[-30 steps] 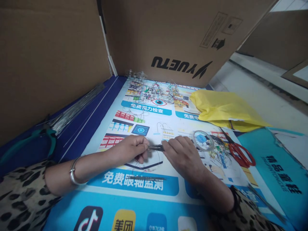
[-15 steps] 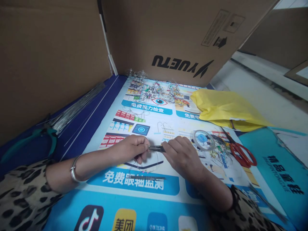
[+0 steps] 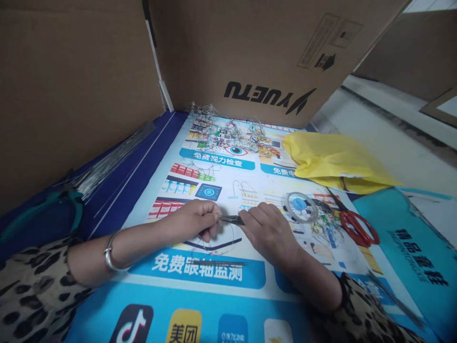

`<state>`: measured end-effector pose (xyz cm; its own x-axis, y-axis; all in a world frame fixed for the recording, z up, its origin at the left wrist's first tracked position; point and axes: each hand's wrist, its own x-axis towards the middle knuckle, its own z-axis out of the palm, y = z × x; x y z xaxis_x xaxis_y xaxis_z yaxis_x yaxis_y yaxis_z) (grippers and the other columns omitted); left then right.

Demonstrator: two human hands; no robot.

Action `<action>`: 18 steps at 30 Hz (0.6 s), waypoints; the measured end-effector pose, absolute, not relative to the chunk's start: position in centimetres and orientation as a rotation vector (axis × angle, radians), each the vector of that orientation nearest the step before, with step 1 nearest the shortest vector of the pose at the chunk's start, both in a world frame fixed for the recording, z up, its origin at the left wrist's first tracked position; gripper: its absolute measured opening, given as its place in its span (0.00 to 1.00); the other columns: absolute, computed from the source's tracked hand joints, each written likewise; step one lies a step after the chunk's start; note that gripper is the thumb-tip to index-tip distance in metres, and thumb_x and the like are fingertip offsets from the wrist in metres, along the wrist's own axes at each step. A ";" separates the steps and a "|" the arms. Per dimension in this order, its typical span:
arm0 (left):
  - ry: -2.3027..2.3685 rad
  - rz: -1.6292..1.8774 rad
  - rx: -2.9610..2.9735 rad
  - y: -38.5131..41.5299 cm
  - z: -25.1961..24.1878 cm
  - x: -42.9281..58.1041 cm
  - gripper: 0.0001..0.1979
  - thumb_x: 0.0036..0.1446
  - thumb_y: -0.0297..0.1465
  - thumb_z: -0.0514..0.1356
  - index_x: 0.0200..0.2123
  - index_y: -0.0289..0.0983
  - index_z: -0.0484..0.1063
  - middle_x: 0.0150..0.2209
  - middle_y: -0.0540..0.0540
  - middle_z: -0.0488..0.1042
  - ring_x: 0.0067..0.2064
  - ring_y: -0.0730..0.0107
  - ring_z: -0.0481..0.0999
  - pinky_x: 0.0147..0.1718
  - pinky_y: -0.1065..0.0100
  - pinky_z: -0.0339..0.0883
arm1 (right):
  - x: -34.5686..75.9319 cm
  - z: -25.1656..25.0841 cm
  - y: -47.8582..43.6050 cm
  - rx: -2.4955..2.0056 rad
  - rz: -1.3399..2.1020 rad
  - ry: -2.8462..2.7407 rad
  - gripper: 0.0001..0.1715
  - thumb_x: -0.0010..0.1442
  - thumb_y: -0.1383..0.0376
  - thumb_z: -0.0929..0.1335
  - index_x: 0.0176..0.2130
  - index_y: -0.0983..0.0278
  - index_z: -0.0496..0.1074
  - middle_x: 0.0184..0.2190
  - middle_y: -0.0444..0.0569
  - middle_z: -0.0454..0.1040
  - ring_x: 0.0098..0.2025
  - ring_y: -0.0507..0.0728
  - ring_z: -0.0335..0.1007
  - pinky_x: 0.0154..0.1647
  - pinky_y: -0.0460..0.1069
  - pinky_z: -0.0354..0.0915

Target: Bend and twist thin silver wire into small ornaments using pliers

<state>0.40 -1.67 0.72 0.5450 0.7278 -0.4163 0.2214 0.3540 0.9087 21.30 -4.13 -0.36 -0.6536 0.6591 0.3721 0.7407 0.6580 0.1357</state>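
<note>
My right hand (image 3: 269, 231) is closed around the handles of small pliers (image 3: 231, 219), whose grey jaws point left. My left hand (image 3: 200, 219) pinches a thin wire (image 3: 233, 236) between thumb and fingers, right at the jaw tips. The wire curves below the hands in a loose loop, with a few tiny pinkish beads near its lower part. What exactly the jaws grip is too small to make out. Just below lies a small bundle of thin dark wires (image 3: 217, 263) on the printed sheet (image 3: 171, 295).
Tangled beaded wires (image 3: 250, 136) lie at the back before a cardboard box (image 3: 200, 62). At the right are a roll of clear tape (image 3: 302, 207), red-handled scissors (image 3: 359, 227), a yellow bag (image 3: 339, 157) and a teal bag (image 3: 400, 228). Teal-handled pliers (image 3: 43, 209) and straight wires (image 3: 110, 159) lie left.
Both hands and the pliers stay almost in place. The whole view has shifted very slightly.
</note>
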 end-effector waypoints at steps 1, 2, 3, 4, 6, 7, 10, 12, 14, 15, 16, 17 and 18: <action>0.989 0.408 1.203 -1.7 0.6 0.4 0.06 0.54 0.31 0.54 0.27 0.35 0.63 0.19 0.52 0.69 0.18 0.78 0.67 0.20 0.74 0.59 | 21.3 -0.4 -4.1 -1.124 -0.399 -2.589 0.09 0.61 0.63 0.63 0.35 0.66 0.70 0.25 0.48 0.67 0.31 0.56 0.55 0.33 0.51 0.50; 0.994 0.410 1.203 -1.6 0.5 0.4 0.06 0.54 0.32 0.54 0.27 0.35 0.63 0.20 0.52 0.70 0.18 0.78 0.67 0.21 0.74 0.60 | 21.3 -0.4 -4.1 -1.126 -0.401 -2.588 0.09 0.61 0.64 0.63 0.35 0.66 0.70 0.25 0.48 0.67 0.31 0.56 0.55 0.33 0.51 0.50; 0.997 0.412 1.204 -1.6 0.5 0.4 0.07 0.54 0.32 0.54 0.27 0.35 0.63 0.20 0.52 0.70 0.18 0.78 0.67 0.21 0.74 0.60 | 21.3 -0.4 -4.1 -1.129 -0.403 -2.589 0.09 0.61 0.64 0.63 0.35 0.66 0.70 0.25 0.48 0.67 0.31 0.56 0.55 0.33 0.51 0.50; 1.000 0.415 1.204 -1.6 0.4 0.4 0.07 0.54 0.32 0.54 0.27 0.35 0.63 0.20 0.52 0.70 0.18 0.78 0.68 0.21 0.74 0.60 | 21.3 -0.5 -4.1 -1.130 -0.404 -2.590 0.09 0.61 0.64 0.63 0.35 0.67 0.70 0.25 0.48 0.67 0.31 0.57 0.56 0.33 0.51 0.51; 1.001 0.422 1.201 -1.7 0.3 0.4 0.07 0.54 0.32 0.54 0.27 0.35 0.63 0.20 0.52 0.70 0.19 0.78 0.68 0.20 0.75 0.60 | 21.3 -0.5 -4.1 -1.138 -0.403 -2.594 0.09 0.61 0.64 0.63 0.36 0.67 0.70 0.26 0.48 0.67 0.31 0.57 0.56 0.33 0.51 0.51; 1.002 0.427 1.197 -1.7 0.2 0.5 0.07 0.54 0.32 0.54 0.26 0.35 0.63 0.19 0.52 0.70 0.18 0.78 0.68 0.20 0.75 0.60 | 21.3 -0.5 -4.1 -1.144 -0.401 -2.595 0.09 0.61 0.64 0.63 0.36 0.67 0.70 0.26 0.49 0.68 0.31 0.57 0.56 0.33 0.51 0.51; 1.002 0.441 1.188 -1.7 0.3 0.5 0.08 0.54 0.33 0.55 0.26 0.36 0.63 0.19 0.52 0.70 0.18 0.78 0.68 0.20 0.75 0.60 | 21.2 -0.5 -4.2 -1.160 -0.388 -2.608 0.09 0.61 0.63 0.63 0.36 0.66 0.70 0.26 0.48 0.68 0.31 0.57 0.56 0.33 0.51 0.51; 1.001 0.445 1.181 -1.7 0.3 0.5 0.08 0.54 0.33 0.55 0.25 0.35 0.63 0.19 0.52 0.70 0.18 0.78 0.68 0.20 0.75 0.60 | 21.1 -0.5 -4.1 -1.166 -0.389 -2.607 0.10 0.61 0.63 0.63 0.36 0.66 0.70 0.26 0.48 0.68 0.31 0.57 0.57 0.33 0.51 0.51; 0.999 0.453 1.170 -1.7 0.3 0.5 0.08 0.54 0.33 0.55 0.25 0.35 0.63 0.19 0.52 0.71 0.18 0.78 0.68 0.20 0.75 0.60 | 21.1 -0.5 -4.1 -1.170 -0.389 -2.595 0.10 0.61 0.63 0.63 0.36 0.67 0.70 0.26 0.49 0.68 0.31 0.57 0.57 0.33 0.51 0.51; 1.000 0.460 1.163 -1.7 0.2 0.5 0.08 0.54 0.33 0.55 0.25 0.35 0.63 0.20 0.51 0.71 0.19 0.78 0.69 0.20 0.75 0.60 | 21.2 -0.6 -4.0 -1.174 -0.381 -2.588 0.10 0.61 0.63 0.63 0.36 0.67 0.70 0.27 0.49 0.68 0.32 0.57 0.57 0.34 0.51 0.52; 1.001 0.468 1.157 -1.7 0.2 0.6 0.08 0.54 0.33 0.56 0.26 0.35 0.64 0.20 0.51 0.71 0.19 0.78 0.69 0.20 0.75 0.60 | 21.2 -0.6 -4.0 -1.183 -0.364 -2.585 0.10 0.61 0.62 0.63 0.36 0.67 0.70 0.27 0.49 0.68 0.32 0.57 0.58 0.34 0.51 0.52; 1.004 0.474 1.150 -1.7 0.2 0.6 0.08 0.54 0.33 0.56 0.26 0.35 0.64 0.21 0.51 0.72 0.19 0.78 0.70 0.21 0.75 0.60 | 21.2 -0.7 -3.9 -1.193 -0.339 -2.586 0.10 0.61 0.62 0.63 0.37 0.67 0.70 0.28 0.49 0.68 0.32 0.57 0.58 0.34 0.51 0.52; 1.007 0.478 1.140 -1.7 0.2 0.6 0.08 0.54 0.33 0.56 0.26 0.35 0.64 0.22 0.51 0.73 0.20 0.78 0.70 0.21 0.75 0.61 | 21.3 -0.7 -3.9 -1.206 -0.312 -2.588 0.10 0.61 0.62 0.63 0.37 0.66 0.70 0.28 0.49 0.68 0.33 0.57 0.58 0.35 0.51 0.52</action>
